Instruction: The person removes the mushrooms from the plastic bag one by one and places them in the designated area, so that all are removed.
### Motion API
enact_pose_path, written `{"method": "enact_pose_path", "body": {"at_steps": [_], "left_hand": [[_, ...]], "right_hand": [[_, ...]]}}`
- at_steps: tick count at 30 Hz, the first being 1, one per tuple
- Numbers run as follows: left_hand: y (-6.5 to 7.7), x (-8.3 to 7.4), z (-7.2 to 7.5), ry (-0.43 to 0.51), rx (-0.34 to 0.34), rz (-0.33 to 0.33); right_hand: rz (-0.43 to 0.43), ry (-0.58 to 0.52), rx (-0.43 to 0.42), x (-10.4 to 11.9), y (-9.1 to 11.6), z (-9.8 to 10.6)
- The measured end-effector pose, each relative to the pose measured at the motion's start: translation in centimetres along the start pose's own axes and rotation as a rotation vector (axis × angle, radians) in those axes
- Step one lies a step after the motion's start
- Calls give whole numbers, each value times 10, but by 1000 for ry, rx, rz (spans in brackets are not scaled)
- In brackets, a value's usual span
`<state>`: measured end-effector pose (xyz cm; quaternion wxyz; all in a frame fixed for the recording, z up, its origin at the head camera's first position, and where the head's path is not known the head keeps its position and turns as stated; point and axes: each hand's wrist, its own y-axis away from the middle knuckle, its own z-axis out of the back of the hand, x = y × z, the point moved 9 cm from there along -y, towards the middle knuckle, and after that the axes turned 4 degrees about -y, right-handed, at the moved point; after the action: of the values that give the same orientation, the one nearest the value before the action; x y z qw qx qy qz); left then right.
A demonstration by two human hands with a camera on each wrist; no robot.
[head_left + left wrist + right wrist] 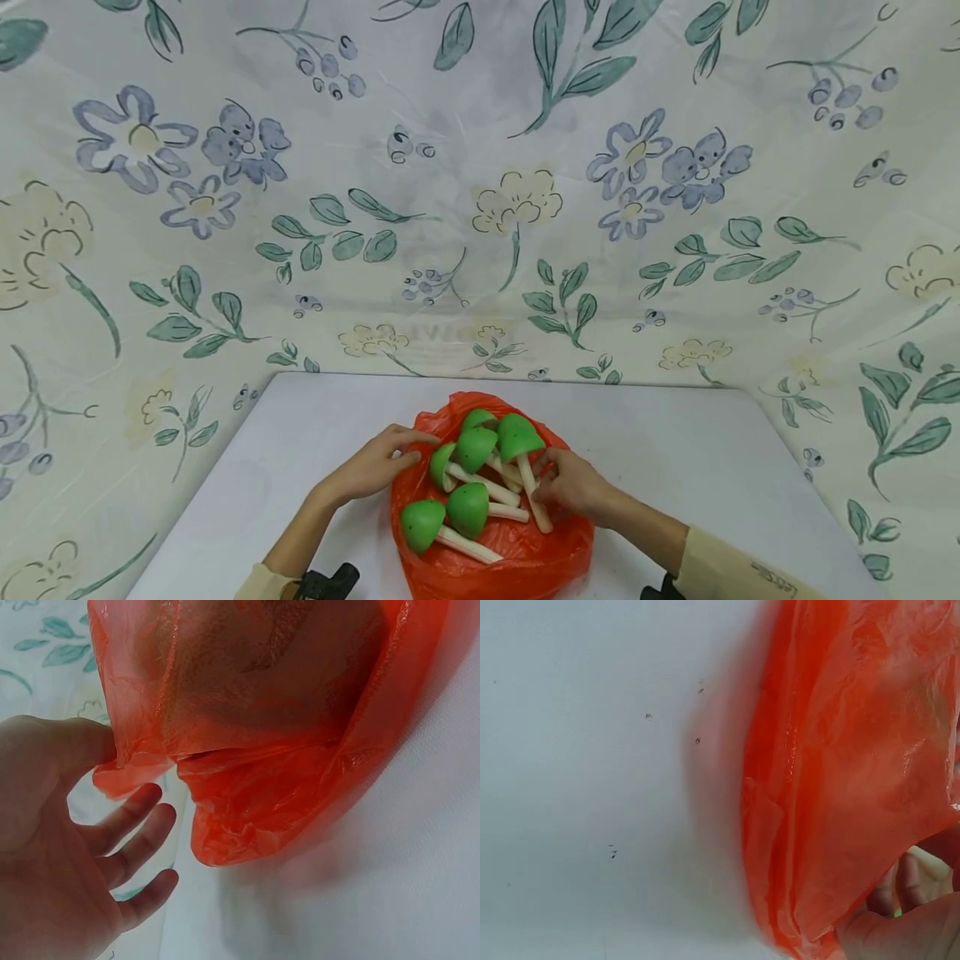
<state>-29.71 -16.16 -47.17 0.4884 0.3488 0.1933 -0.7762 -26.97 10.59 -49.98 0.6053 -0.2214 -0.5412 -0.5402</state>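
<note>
On a white table [675,458] we see a red plastic bag [543,562]. The left hand [378,462] pinches its rim, other fingers spread; the right hand [577,487] curls inside it beside green-domed, cream-stemmed mushrooms [468,510], whether gripping one we cannot tell.

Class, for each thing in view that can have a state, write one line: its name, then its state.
Bag, mouth open.
Mushrooms, jumbled in the bag.
Left hand, pinching the bag's rim.
Right hand, fingers curled at a stem; firm hold unclear.
Table, marked with dark specks.
Wrist devices, worn; on or off unclear.
Backdrop, upright behind the table.
</note>
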Motion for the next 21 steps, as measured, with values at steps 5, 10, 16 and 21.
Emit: {"method": "enact_pose_path", "body": {"at_steps": [5, 10, 16, 21], "left_hand": [[-1, -1, 2, -9, -15, -5], [-1, -1, 2, -17, -29, -9], [0, -2, 2, -18, -27, -7], [0, -3, 1, -26, -24, -3]], "right_hand": [[20, 33, 15, 3, 3, 2], [41, 44, 66, 8, 4, 3], [81, 67, 79, 19, 5, 7], [96, 40, 91, 27, 6, 11]]}}
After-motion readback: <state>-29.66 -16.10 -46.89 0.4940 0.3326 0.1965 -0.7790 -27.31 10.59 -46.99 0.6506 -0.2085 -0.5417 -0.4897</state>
